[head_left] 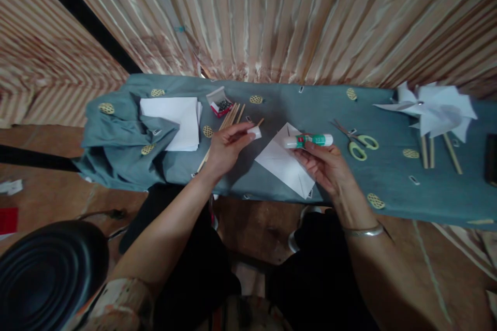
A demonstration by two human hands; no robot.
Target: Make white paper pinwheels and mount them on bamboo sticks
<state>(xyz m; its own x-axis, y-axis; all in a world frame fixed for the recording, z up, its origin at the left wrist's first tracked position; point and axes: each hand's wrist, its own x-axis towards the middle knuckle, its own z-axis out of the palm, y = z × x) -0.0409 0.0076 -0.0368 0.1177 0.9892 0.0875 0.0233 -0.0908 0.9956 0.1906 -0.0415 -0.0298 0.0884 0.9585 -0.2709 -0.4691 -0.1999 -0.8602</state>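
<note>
In my right hand (324, 163) is a green and white glue stick (312, 140), held sideways with its white end toward the left. My left hand (229, 146) pinches a small white cap (255, 132) between thumb and fingers. Beneath the glue stick lies a square of white paper (285, 165) with creases, set cornerwise on the cloth. Several thin wooden sticks (229, 116) lie behind my left hand, partly hidden by it. Just beyond them stands an open small red and white box (221, 103) of dark metal pins or tacks.
A stack of white paper (174, 121) lies at the left on the blue-green tablecloth (248, 186). Scissors with yellow-green handles (359, 146) rest to the right. Farther right are white paper pinwheels (430, 108) on sticks. A corrugated wall (264, 20) rises behind the table.
</note>
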